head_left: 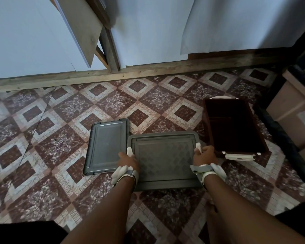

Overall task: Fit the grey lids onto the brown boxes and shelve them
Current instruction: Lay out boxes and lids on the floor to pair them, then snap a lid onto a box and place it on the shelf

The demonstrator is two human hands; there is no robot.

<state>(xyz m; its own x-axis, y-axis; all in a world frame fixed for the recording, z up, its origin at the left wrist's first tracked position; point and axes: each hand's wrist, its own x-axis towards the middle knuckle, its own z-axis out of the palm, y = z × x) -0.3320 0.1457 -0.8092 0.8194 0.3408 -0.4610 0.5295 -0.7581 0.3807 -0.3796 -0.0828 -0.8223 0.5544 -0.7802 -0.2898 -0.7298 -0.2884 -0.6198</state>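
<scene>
grey lid [164, 159]: box beneath is concealed | left hand [128, 160], right hand [203, 154]: fingertips are hidden at the white latches [198, 146] | open brown box [234, 127]: interior is rendered too dark to read | cardboard cartons [292, 111]: cropped by right edge

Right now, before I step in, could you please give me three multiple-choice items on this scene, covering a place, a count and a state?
1. Where is the loose flat grey plastic lid? A: on the floor, left of the left hand. B: on a chair. C: leaning against the wall.
2. How many grey lids show? A: one. B: two. C: four.
3. The dark brown plastic box at right is: A: lidded. B: open. C: overturned.
Answers: A, it lies flat on the floor; B, the loose one plus the fitted grey lid, at whose white latches the left and right hand grip; B, its dark inside shows.
</scene>
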